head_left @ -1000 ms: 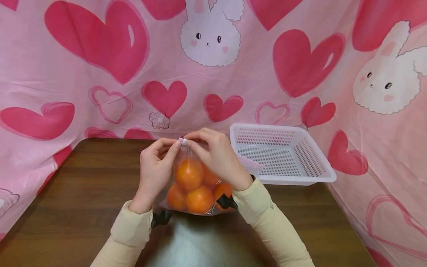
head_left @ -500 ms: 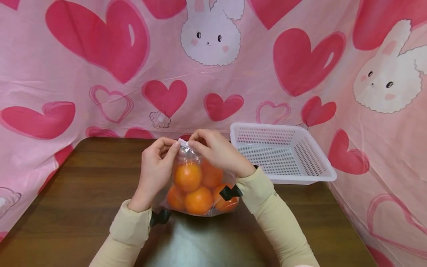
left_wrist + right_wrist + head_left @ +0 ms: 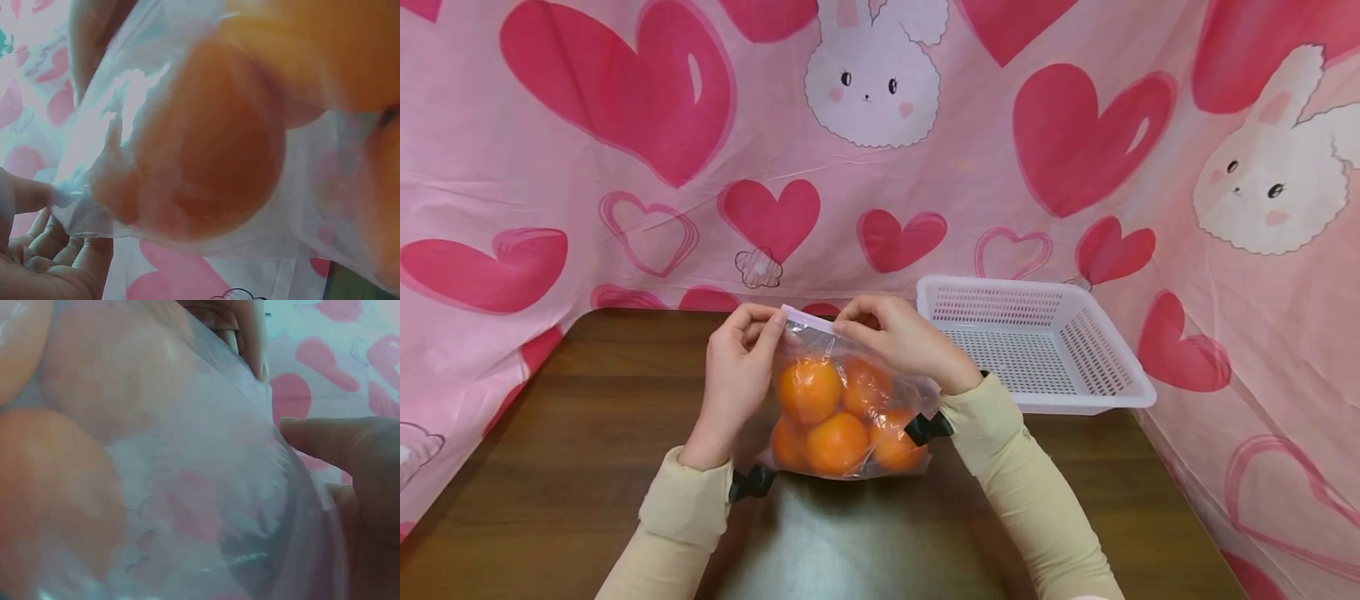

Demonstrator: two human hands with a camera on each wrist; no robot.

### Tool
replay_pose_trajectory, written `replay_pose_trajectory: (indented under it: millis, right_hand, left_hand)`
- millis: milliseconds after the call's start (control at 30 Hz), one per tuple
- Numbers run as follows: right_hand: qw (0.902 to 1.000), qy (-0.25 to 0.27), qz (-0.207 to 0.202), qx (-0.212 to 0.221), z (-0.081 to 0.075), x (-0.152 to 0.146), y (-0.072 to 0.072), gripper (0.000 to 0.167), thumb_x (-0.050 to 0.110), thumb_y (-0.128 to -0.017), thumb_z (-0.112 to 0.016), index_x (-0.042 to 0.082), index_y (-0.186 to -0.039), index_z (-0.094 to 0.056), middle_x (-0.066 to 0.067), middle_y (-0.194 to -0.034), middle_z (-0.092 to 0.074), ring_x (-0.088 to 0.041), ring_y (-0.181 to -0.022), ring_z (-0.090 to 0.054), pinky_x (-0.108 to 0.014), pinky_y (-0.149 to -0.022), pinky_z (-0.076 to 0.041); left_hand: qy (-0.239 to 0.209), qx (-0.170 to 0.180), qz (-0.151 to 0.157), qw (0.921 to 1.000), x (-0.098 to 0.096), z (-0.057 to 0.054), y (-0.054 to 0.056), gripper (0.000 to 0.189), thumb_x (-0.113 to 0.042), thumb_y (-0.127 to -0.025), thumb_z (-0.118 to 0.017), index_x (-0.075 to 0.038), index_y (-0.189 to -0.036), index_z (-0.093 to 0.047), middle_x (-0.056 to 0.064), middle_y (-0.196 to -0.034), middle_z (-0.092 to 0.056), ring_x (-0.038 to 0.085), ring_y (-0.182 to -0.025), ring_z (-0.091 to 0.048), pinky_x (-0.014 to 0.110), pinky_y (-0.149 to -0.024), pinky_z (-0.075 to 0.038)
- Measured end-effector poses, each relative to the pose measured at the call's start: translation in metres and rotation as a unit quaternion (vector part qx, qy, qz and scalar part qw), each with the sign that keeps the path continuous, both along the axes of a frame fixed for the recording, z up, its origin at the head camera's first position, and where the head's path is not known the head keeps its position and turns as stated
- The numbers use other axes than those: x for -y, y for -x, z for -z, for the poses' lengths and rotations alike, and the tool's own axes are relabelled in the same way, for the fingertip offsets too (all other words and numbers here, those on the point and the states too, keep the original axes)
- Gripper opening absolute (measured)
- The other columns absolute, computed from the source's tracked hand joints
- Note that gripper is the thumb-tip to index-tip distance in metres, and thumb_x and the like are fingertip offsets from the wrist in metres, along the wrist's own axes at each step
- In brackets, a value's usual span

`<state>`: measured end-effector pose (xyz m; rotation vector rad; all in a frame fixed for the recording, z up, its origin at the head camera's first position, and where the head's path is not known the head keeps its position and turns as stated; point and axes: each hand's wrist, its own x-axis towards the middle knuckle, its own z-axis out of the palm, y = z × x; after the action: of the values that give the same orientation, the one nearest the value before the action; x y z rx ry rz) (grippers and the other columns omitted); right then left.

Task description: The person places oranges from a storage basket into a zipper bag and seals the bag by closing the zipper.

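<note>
A clear zip bag (image 3: 816, 337) with several oranges (image 3: 810, 390) inside stands upright on the table, and a pale pink strip (image 3: 808, 320) runs along its top edge. My left hand (image 3: 741, 358) pinches the strip's left end between thumb and forefinger. Further right on the same strip, my right hand (image 3: 906, 337) pinches the edge. In the left wrist view, the thumb and fingers of the left hand (image 3: 56, 269) meet at the bag's corner. The right wrist view has the right thumb (image 3: 306, 434) at the bag's edge, with the film partly hiding the hand.
Behind and to the right of the bag sits a white perforated plastic basket (image 3: 1030, 358) on the brown wooden table (image 3: 625, 417). A pink cloth (image 3: 865, 183) with hearts and rabbits hangs along the back and both sides. Dark wrist mounts (image 3: 928, 428) hang close to the bag.
My hands have moved apart, the left one slightly left and the right one to the right along the strip. The bag's top edge is now spread wider and flatter.
</note>
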<state>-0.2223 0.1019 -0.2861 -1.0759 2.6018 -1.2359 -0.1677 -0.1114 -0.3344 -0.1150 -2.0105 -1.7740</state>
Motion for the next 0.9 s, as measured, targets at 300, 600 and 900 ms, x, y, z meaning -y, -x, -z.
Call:
replay_pose_trajectory:
  millis: [300, 600, 900]
  right_hand:
    - [0.9993, 0.02, 0.031, 0.009, 0.002, 0.0, 0.003, 0.013, 0.021, -0.099, -0.069, 0.011, -0.102, -0.076, 0.001, -0.085, -0.066, -0.02, -0.075, -0.057, -0.03, -0.068, -0.049]
    - [0.9998, 0.012, 0.015, -0.002, 0.007, -0.007, 0.013, 0.011, 0.02, -0.098, -0.07, 0.011, -0.098, -0.076, 0.002, -0.084, -0.066, -0.019, -0.076, -0.057, -0.03, -0.07, -0.05]
    - [0.9989, 0.007, 0.034, 0.032, 0.016, -0.026, 0.022, 0.011, 0.022, -0.097, -0.072, 0.012, -0.098, -0.077, 0.001, -0.088, -0.068, -0.021, -0.082, -0.058, -0.033, -0.075, -0.051]
  left_hand:
    - [0.046, 0.039, 0.04, 0.9974, 0.001, 0.012, 0.004, 0.029, -0.028, -0.103, -0.063, -0.001, -0.107, -0.071, 0.014, -0.09, -0.073, 0.022, -0.077, -0.062, 0.022, -0.072, -0.056]
    - [0.076, 0.027, 0.016, 0.9966, 0.005, 0.017, 0.007, 0.032, -0.03, -0.104, -0.062, -0.001, -0.096, -0.07, 0.01, -0.081, -0.071, 0.023, -0.073, -0.06, 0.022, -0.066, -0.053]
    - [0.068, 0.015, -0.019, 0.9974, 0.019, 0.018, 0.008, 0.026, -0.022, -0.103, -0.063, 0.001, -0.097, -0.073, 0.015, -0.078, -0.07, 0.018, -0.066, -0.053, 0.02, -0.057, -0.042]
